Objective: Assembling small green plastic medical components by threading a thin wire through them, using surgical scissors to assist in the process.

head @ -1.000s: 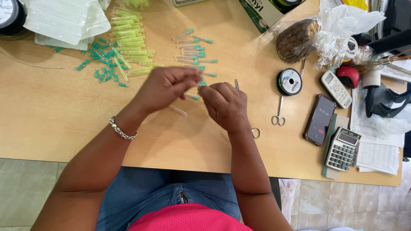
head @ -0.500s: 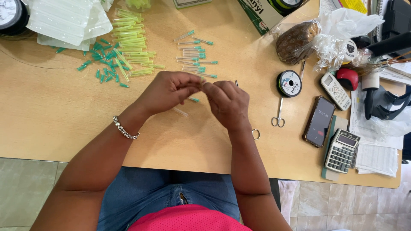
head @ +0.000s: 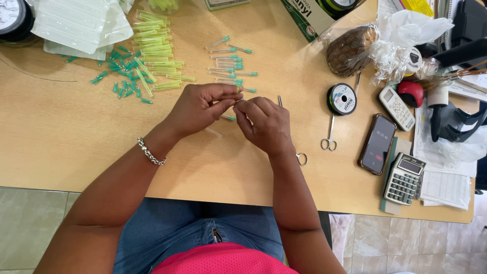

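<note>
My left hand (head: 200, 107) and my right hand (head: 265, 124) meet over the wooden table (head: 61, 137), fingertips pinched together on a small clear tube with a green tip (head: 238, 96). A beaded bracelet (head: 150, 152) circles my left wrist. Just beyond the fingers lies a row of clear tubes with green caps (head: 229, 63). One loose clear tube (head: 214, 133) rests on the table below my left hand. A metal tool with a ring handle (head: 299, 156) lies partly hidden under my right hand.
Yellow-green tubes (head: 158, 58) and loose green caps (head: 122, 76) lie at the left, near clear plastic packs (head: 76, 23). To the right are a thread spool (head: 341, 99), small scissors (head: 329, 137), a phone (head: 378, 143), a calculator (head: 404, 178) and a bagged brown item (head: 351, 49).
Both hands have drawn closer together, and the fingertips now pinch the small tube between them. Nothing else on the table has moved.
</note>
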